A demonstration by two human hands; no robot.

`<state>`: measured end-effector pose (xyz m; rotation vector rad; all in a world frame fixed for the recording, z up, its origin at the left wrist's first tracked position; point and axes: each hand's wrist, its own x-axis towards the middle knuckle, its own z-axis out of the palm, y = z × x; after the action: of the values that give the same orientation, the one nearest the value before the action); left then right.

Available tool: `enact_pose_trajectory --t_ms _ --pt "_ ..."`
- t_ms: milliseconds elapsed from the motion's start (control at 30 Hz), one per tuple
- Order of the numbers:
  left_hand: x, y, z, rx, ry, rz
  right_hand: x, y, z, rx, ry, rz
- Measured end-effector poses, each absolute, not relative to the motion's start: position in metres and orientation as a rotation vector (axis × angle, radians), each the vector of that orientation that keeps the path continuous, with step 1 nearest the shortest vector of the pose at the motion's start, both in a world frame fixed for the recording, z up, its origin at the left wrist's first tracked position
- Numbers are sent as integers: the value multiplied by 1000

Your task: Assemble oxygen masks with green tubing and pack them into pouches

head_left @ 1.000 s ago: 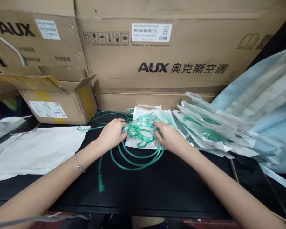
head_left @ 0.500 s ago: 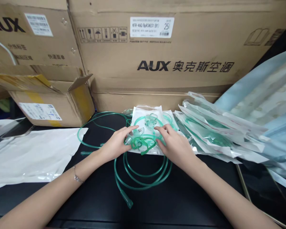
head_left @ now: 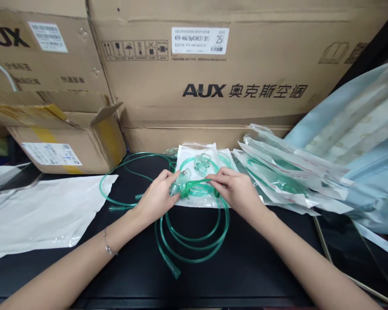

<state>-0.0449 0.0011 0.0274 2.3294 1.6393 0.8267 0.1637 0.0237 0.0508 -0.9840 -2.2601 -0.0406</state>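
A coil of green plastic tubing lies on the black table, ending in a connector at the front. My left hand is closed on the clear green mask piece at the top of the coil. My right hand pinches the green tube stretched between both hands. Under them lies a sealed white pouch with another green tubing set inside. A second loose green tube loops to the left.
A fanned pile of sealed pouches lies to the right, against a pale blue bag. Large cardboard boxes wall the back; a smaller open box stands at left. An empty white pouch lies flat at left.
Both hands have drawn the mask piece and tube up and straightened the tube between them. The coil has gathered in front, its connector end now near the table's front.
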Motion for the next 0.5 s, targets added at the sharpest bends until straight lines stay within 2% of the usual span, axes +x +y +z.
enact_pose_trajectory --t_ms 167,333,400,500 --pt "-39 -3 33 2288 1643 898 155 25 59 -987 -2119 194" --pt "-42 -2 35 2258 1665 996 122 33 54 -1033 -2009 574" --pt "-43 -1 34 2216 1682 1030 113 37 53 -993 -2060 539" --pt "-43 0 32 2180 1643 1068 109 35 54 -878 -2288 312"
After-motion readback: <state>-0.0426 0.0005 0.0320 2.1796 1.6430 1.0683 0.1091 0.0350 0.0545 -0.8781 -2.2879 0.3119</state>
